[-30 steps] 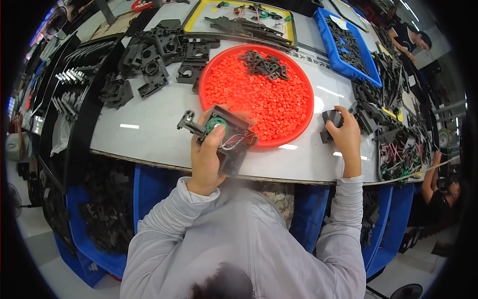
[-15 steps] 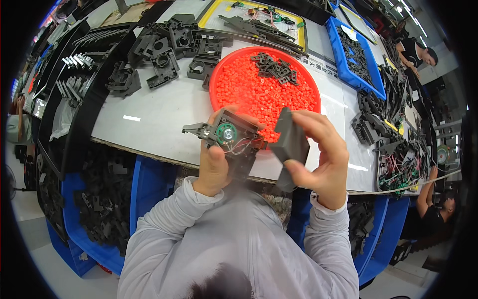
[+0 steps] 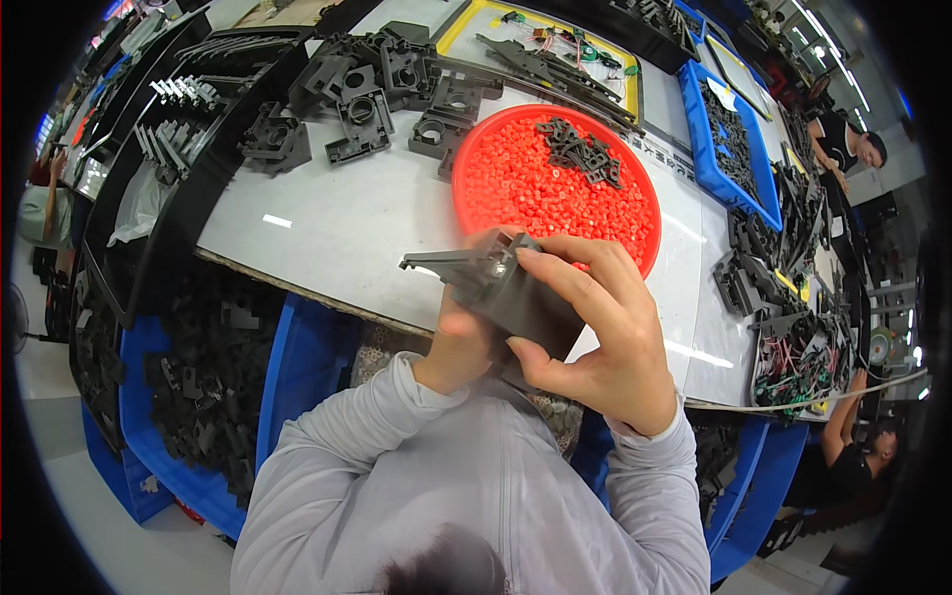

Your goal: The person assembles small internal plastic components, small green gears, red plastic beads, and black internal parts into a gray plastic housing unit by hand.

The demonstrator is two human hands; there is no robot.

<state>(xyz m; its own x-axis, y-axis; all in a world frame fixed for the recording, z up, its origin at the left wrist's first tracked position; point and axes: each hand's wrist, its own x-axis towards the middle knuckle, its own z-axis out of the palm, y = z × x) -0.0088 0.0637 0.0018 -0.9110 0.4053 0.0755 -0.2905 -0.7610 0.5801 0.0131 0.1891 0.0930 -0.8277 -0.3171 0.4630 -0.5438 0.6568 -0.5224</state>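
Observation:
In front of my chest, both hands are closed around a dark grey plastic housing (image 3: 535, 309). My left hand (image 3: 458, 347) grips it from the left and below, most of its fingers hidden behind it. My right hand (image 3: 607, 337) presses a smooth dark cover against the housing, fingers along the top edge and thumb on the near face. From the housing's left side a thin grey arm (image 3: 441, 263) sticks out. The wired inside of the housing is covered. Just beyond stands a red round tray (image 3: 655, 213) of small red caps, with a few dark brackets (image 3: 580, 149) on top.
Several dark plastic housings (image 3: 359, 111) lie at the back left of the white table (image 3: 307, 243). A yellow-rimmed tray (image 3: 635, 89) and a blue crate (image 3: 769, 203) hold more parts. Blue bins (image 3: 297, 367) stand below the table edge. Two people (image 3: 848, 149) work at the right.
My right hand has brought the dark cover leftward onto the open housing in my left hand. The round component and wires inside are now hidden. The view has shifted slightly.

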